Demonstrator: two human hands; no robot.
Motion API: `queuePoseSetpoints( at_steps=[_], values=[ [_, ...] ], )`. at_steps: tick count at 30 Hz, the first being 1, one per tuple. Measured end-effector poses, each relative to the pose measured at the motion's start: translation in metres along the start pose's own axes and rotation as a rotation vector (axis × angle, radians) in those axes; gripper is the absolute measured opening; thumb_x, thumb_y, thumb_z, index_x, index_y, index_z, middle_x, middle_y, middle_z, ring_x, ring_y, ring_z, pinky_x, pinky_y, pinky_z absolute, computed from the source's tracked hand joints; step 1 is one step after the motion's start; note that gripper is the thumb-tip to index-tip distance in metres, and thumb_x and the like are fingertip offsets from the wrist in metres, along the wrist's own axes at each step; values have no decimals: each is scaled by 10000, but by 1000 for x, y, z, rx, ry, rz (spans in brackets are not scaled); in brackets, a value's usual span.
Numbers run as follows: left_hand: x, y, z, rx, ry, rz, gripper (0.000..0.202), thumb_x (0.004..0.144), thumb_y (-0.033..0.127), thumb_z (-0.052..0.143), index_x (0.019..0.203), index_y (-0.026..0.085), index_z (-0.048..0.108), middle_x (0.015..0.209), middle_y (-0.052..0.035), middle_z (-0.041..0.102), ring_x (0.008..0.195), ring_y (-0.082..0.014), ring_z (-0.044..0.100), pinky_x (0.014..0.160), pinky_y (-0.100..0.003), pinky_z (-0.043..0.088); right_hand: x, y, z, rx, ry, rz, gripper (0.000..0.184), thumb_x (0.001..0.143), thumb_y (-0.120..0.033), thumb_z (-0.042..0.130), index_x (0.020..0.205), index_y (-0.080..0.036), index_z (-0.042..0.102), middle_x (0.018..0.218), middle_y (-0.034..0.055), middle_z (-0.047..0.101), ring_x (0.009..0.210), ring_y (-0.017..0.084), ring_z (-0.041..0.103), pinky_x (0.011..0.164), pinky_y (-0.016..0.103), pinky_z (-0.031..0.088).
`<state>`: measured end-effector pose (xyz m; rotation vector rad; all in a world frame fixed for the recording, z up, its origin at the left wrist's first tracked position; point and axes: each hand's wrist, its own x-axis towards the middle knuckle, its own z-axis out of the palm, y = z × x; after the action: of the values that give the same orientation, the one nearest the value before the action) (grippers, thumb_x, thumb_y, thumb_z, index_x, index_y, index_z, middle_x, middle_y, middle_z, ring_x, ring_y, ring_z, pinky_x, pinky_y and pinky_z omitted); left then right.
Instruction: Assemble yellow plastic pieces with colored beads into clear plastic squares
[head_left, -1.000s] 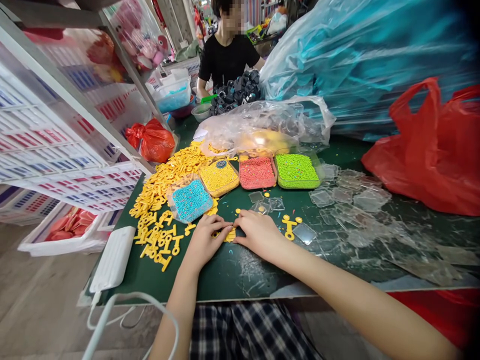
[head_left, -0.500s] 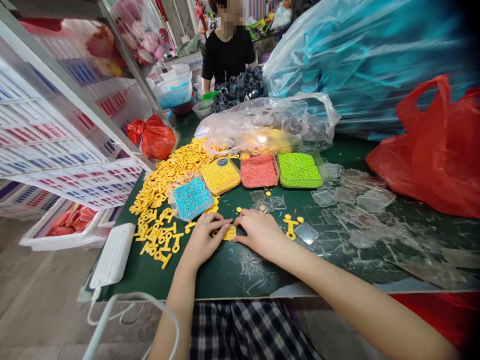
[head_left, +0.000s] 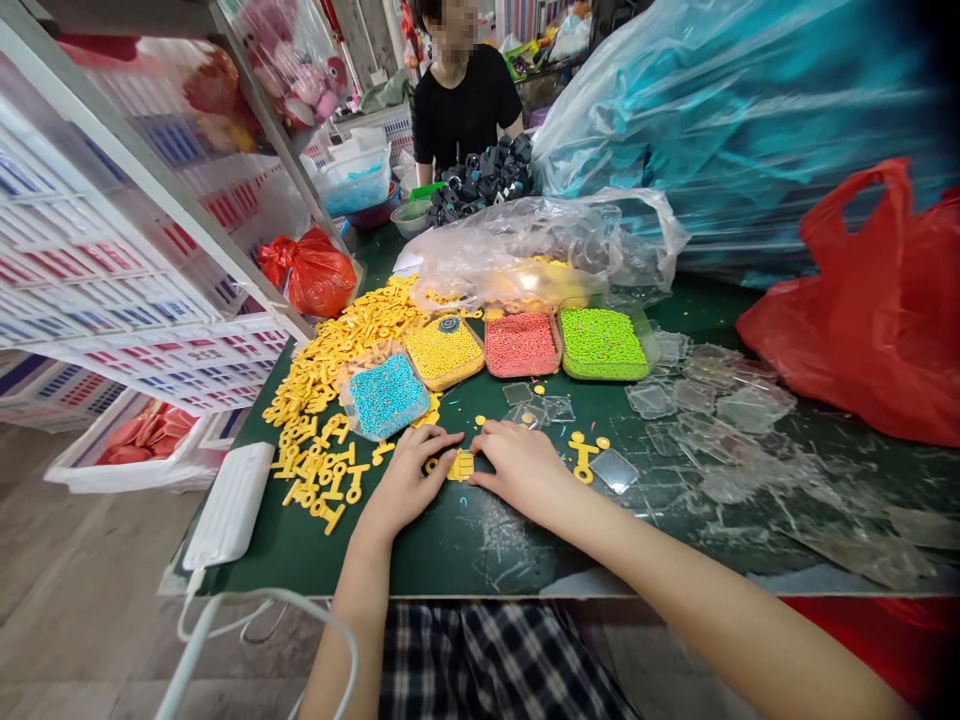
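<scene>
A small flat yellow plastic piece with square slots [head_left: 461, 465] lies at the table's near middle. My left hand [head_left: 409, 482] pinches its left side between thumb and fingers. On the opposite side, my right hand [head_left: 521, 465] is closed with its fingertips against the piece. A yellow ring end [head_left: 430, 466] shows beside my left fingers, partly hidden. Just beyond my hands stand open trays of tiny beads: blue [head_left: 388, 397], yellow [head_left: 442, 350], pink [head_left: 523, 343] and green [head_left: 604, 343]. A yellow peg-shaped part [head_left: 582, 456] and a clear square plate [head_left: 615, 470] rest right of my right hand.
Many yellow parts [head_left: 352, 330] are heaped at left, near a white power bank [head_left: 229, 505] with a cable. Clear plastic squares [head_left: 720, 380] and a red bag [head_left: 862, 320] occupy the right. Across the table a person in black [head_left: 465, 105] sits behind dark parts [head_left: 484, 185].
The view has shifted slightly. The person across the table has moved a little, showing more of the far sleeve. My hands keep nearly the same hold on the yellow piece.
</scene>
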<state>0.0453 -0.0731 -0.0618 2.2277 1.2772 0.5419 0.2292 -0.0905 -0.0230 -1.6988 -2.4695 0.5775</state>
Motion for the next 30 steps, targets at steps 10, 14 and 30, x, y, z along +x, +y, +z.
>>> queuePoseSetpoints(
  at_steps=[10,14,30],
  values=[
    [5,15,-28,-49,302,34,245,930,348,500,1015,219,689,937,-45,692,870,-189,608,823,-332,488,1,1,3,-11,-9,-11,210,817,-304,692,983,-176,685,1054,86,671,1001,253,638,747,324,468],
    [45,15,-67,85,452,-79,257,907,361,509,984,190,685,922,-48,714,761,-182,608,734,-306,481,1,0,0,-7,-31,-16,226,819,-323,693,989,-175,682,1043,84,675,1004,258,641,748,337,473],
    [162,-13,-51,620,-235,24,128,743,328,676,781,231,749,910,-69,690,972,-288,567,903,-404,369,-1,0,-12,12,-61,-31,236,827,-324,683,991,-154,677,1030,90,692,971,253,661,730,319,472]
  ],
)
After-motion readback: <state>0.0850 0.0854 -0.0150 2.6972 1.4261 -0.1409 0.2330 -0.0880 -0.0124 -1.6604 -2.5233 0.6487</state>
